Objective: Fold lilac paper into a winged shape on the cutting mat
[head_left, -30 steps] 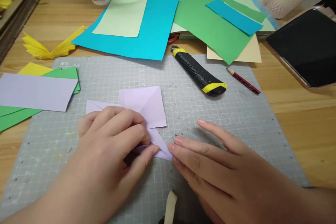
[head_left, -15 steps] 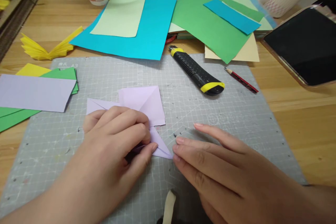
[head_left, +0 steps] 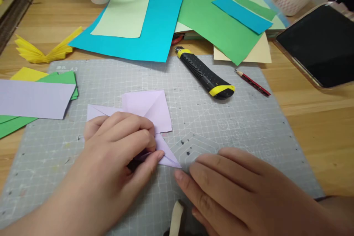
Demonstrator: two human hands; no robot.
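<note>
A lilac folded sheet of origami paper (head_left: 148, 107) lies on the grey gridded cutting mat (head_left: 204, 118). It has a square flap at the top and a pointed corner at the lower right. My left hand (head_left: 118, 155) covers its middle, with curled fingers and the thumb pressing on a folded edge; the part beneath is hidden. Just below the pointed corner rests the index fingertip of my right hand (head_left: 229, 188), at or very near the paper. Its other fingers are loosely bent, and nothing shows in that hand.
Behind the mat lie a blue sheet (head_left: 155, 25) and a green sheet (head_left: 210, 14). A utility knife (head_left: 203, 72) and a short pencil (head_left: 253, 82) rest on the mat. Lilac strips (head_left: 33, 99) are left, a black-screened device (head_left: 318, 46) right. A pale-tipped tool (head_left: 176, 217) lies in front.
My right hand has moved slightly down, its middle fingers drawing in from stretched to bent while the index stays at the paper's corner. My left hand holds its place on the paper.
</note>
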